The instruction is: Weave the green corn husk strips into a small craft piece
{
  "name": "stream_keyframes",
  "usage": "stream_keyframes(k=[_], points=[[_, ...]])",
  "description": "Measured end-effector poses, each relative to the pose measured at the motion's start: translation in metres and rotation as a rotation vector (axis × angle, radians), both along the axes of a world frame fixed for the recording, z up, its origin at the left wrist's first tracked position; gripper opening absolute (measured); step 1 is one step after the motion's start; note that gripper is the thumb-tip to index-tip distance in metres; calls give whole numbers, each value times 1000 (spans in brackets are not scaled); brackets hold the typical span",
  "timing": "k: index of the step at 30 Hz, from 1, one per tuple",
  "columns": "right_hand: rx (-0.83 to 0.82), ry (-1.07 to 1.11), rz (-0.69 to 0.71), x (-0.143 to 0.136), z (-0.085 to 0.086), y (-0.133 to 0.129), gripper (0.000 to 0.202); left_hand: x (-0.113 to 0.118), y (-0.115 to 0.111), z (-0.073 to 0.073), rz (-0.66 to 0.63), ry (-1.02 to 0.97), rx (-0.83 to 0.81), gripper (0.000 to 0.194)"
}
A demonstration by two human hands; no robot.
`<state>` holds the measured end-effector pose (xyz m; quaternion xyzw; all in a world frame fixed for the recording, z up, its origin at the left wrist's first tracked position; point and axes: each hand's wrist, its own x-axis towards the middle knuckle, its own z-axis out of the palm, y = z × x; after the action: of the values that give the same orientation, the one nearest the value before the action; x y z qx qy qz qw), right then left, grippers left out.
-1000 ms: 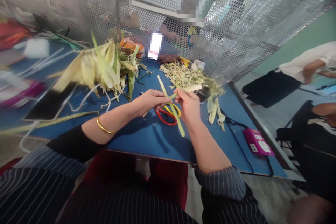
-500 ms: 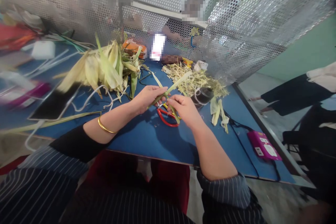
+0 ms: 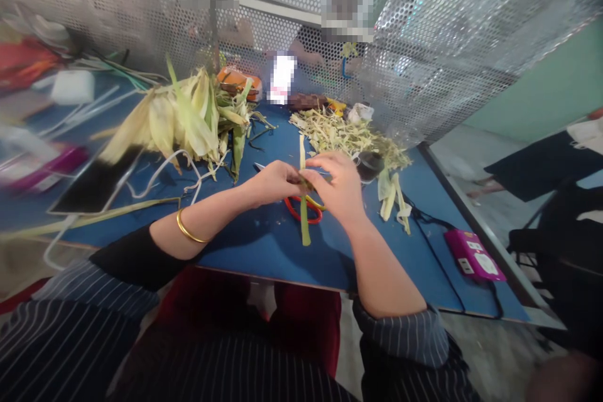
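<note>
Between my hands is a narrow pale-green corn husk strip (image 3: 305, 220), one end pointing away from me and the other hanging toward the table's front edge. My left hand (image 3: 277, 182) is closed on it, fingers pinched at its middle. From the other side my right hand (image 3: 334, 185) grips it too, thumb and fingers closing around the same spot. Fingers hide how the strip is folded there. Beneath my hands lie scissors with red and yellow handles (image 3: 301, 212), their blades partly covered.
Corn husks (image 3: 188, 116) are heaped at the left, beside a phone (image 3: 97, 182) with a white cable. Shredded husk scraps (image 3: 348, 138) and a dark spool (image 3: 370, 166) lie beyond my right hand. A magenta box (image 3: 475, 255) sits far right; a perforated metal screen (image 3: 301, 28) stands behind.
The husk pieces were crossed at a slant; now one strip runs nearly straight away from me. My right hand has moved slightly up and over it, closing in on my left fingers.
</note>
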<state>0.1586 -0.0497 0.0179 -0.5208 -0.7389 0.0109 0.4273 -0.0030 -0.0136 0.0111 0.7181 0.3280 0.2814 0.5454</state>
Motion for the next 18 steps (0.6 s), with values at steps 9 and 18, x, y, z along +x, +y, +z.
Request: stream_keyframes(k=[9, 18], points=[[-297, 546, 11, -7, -14, 5, 17, 5, -9, 2, 18, 25, -43, 33], [-170, 493, -75, -11, -21, 5, 18, 0, -7, 5, -106, 155, 159, 32]])
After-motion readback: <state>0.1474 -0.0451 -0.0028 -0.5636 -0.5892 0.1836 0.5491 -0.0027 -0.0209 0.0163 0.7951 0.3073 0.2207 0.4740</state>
